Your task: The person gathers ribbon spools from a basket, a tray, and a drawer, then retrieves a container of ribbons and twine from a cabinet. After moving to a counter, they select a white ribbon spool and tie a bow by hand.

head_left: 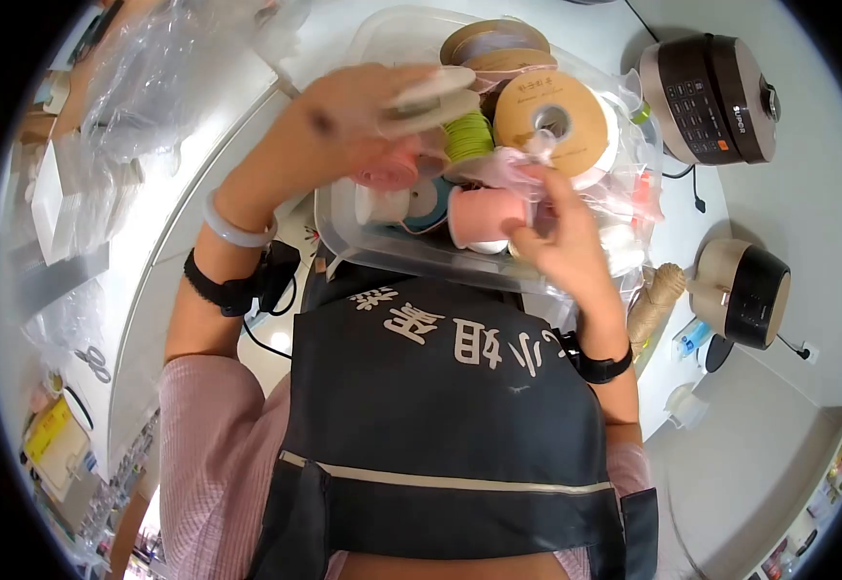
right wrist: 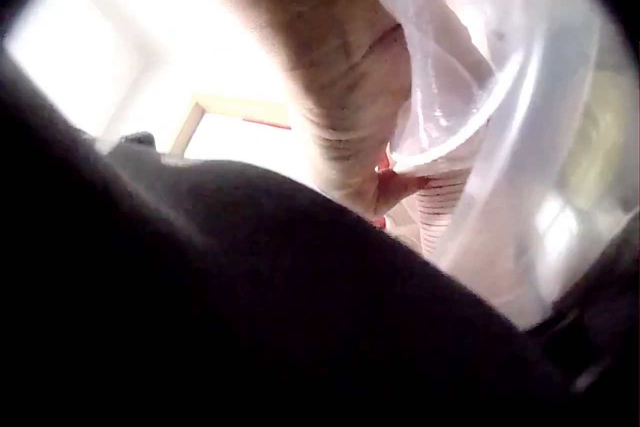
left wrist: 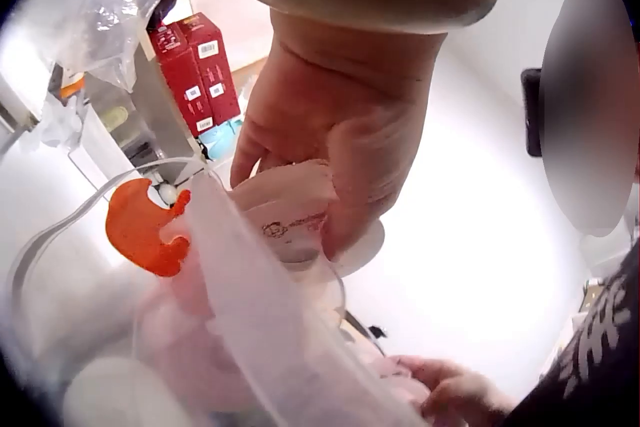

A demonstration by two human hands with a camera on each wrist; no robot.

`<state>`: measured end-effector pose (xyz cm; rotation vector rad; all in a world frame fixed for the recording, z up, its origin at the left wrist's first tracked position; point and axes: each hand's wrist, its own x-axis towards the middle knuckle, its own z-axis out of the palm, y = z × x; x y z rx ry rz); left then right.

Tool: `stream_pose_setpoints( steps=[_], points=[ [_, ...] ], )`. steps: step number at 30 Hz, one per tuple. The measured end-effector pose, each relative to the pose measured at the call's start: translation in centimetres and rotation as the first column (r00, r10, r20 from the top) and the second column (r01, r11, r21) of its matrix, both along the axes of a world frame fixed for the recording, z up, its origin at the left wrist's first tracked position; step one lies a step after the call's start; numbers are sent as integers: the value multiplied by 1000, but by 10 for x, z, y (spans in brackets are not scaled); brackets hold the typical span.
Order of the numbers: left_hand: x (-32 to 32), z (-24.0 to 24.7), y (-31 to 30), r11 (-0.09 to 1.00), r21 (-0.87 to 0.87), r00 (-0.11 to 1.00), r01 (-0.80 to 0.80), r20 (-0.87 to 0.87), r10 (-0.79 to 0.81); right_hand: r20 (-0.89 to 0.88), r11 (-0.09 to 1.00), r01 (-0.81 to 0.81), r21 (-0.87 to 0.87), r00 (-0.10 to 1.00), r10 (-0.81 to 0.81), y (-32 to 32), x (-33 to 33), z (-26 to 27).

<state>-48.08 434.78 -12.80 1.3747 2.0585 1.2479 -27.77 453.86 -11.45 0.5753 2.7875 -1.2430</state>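
Note:
My left hand (head_left: 329, 126) is over the left side of a clear plastic tub (head_left: 382, 253), gripping a pale round spool (head_left: 430, 101). In the left wrist view, the fingers of the left hand (left wrist: 335, 137) curl round this spool (left wrist: 290, 217), which has small red print. Over the tub's right part, my right hand (head_left: 570, 237) pinches sheer pink ribbon (head_left: 517, 172), its thumb beside a pink spool (head_left: 486, 217). The right wrist view shows the right hand (right wrist: 350, 117) against translucent material; the fingertips are partly hidden. A green spool (head_left: 467, 135) lies between the hands.
Inside the tub, a large tan spool (head_left: 517, 106) and a pink roll (head_left: 384, 166) sit among other spools. Right of it are a dark cooker (head_left: 706, 97), a twine cone (head_left: 655, 309) and a second appliance (head_left: 744, 295). Plastic bags (head_left: 141, 87) and scissors (head_left: 92, 362) lie left.

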Motion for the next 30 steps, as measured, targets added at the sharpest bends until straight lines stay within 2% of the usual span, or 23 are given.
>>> stream_pose_setpoints(
  steps=[1,2,4,7,10,13,17,21,23,25,26,28,30],
  points=[
    [2,0,2,989,-129,957,66,-272,-99,86,993,69,-94,994,-61,6,3,9],
    [5,-3,2,990,-126,958,62,-270,-94,88,994,65,-91,994,-57,14,7,6],
    [15,-12,3,991,-99,839,88,-529,-127,-88,868,154,-472,972,-220,31,14,-4],
    [11,-25,7,993,-93,837,72,-536,-111,-86,810,149,-567,967,-238,49,12,-3],
    [12,-23,7,990,-128,852,63,-509,-120,-74,780,178,-600,958,-276,52,7,4],
    [12,-21,5,985,-158,829,68,-541,-144,7,696,290,-658,925,-379,61,5,2],
    [8,-25,7,983,-159,831,90,-532,-162,44,631,296,-717,923,-382,64,4,7],
    [1,-23,10,984,-80,872,156,-457,-176,34,590,290,-753,913,-406,63,4,9],
    [1,-21,10,985,-54,887,162,-429,-169,70,501,334,-799,878,-473,68,6,7],
    [2,-13,9,986,-84,941,143,-297,-162,79,482,337,-809,875,-478,70,6,7],
    [2,-10,8,986,-83,941,144,-297,-162,87,463,338,-820,872,-483,71,6,7],
    [-1,-3,5,970,8,970,242,-26,-242,76,464,333,-821,869,-489,71,5,3],
    [-2,3,5,970,56,971,238,-48,-235,68,462,329,-824,865,-496,65,6,1]
  ],
)
